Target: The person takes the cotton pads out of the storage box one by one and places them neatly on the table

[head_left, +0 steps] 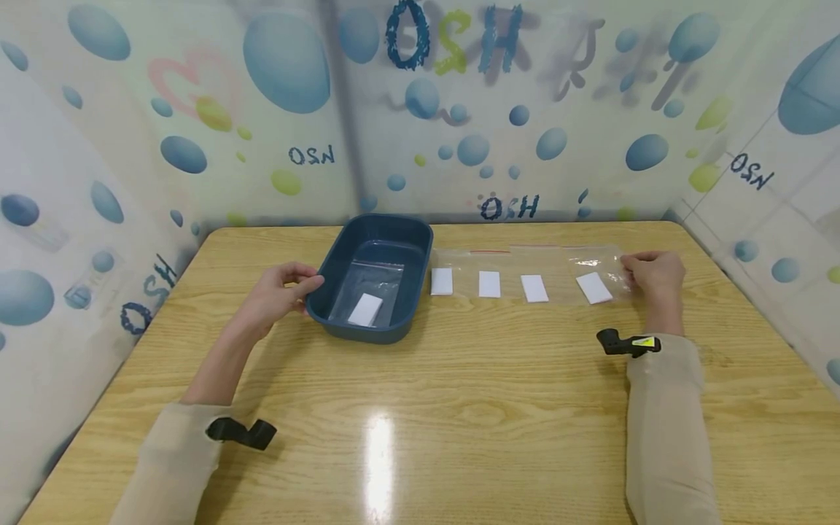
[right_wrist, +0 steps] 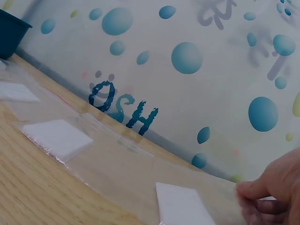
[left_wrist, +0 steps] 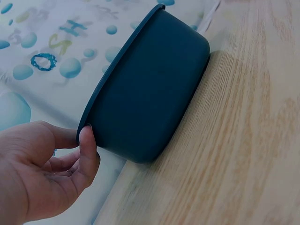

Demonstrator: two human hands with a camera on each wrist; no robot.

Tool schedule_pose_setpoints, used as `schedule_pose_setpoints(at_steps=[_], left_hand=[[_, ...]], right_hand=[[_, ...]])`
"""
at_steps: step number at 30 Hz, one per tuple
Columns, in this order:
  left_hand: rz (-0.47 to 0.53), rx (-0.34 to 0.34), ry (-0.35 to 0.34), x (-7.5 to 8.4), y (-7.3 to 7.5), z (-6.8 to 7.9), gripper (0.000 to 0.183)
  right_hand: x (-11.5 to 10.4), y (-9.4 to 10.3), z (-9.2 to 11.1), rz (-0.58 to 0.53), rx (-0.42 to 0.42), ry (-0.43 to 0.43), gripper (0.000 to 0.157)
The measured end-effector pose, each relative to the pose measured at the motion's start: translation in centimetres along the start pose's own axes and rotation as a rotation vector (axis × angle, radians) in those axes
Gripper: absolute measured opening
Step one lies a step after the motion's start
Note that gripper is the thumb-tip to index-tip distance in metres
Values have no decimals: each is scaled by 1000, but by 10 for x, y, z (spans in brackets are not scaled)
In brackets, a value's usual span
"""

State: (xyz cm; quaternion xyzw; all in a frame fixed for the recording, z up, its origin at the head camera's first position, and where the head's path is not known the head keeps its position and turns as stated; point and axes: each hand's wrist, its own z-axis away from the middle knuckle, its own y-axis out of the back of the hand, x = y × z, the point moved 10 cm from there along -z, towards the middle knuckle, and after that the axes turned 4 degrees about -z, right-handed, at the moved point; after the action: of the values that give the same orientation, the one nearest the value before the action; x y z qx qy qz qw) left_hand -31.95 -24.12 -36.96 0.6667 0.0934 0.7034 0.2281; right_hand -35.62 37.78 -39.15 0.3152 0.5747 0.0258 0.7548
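My left hand (head_left: 278,297) pinches the near left rim of a dark blue plastic basin (head_left: 319,306); in the left wrist view, thumb and finger hold that rim (left_wrist: 86,112). Inside the basin lies at least one clear plastic bag (head_left: 380,277) with a white rectangular piece (head_left: 365,310) in it. To the right of the basin, several clear zip bags stretch in an overlapping row, each with a white rectangular piece (head_left: 489,284). At the row's right end, my right hand (head_left: 658,277) pinches the edge of the last bag (right_wrist: 218,187). That bag's white piece (head_left: 594,288) sits tilted.
A wood-grain table (head_left: 485,394) extends under everything, with a bright light reflection near its front. White walls (head_left: 394,131) with blue bubble prints enclose it at the back and both sides. The basin and bags lie close to the back edge.
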Motion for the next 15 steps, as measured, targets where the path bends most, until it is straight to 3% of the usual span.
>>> schedule_pose_setpoints(at_steps=[7,15], left_hand=[[2,-1,-4,0,0,0,46],[5,-2,0,0,0,1,45]], right_hand=[[0,-2,-1,112,20,11,48],[2,0,1,153,45,-2,52]])
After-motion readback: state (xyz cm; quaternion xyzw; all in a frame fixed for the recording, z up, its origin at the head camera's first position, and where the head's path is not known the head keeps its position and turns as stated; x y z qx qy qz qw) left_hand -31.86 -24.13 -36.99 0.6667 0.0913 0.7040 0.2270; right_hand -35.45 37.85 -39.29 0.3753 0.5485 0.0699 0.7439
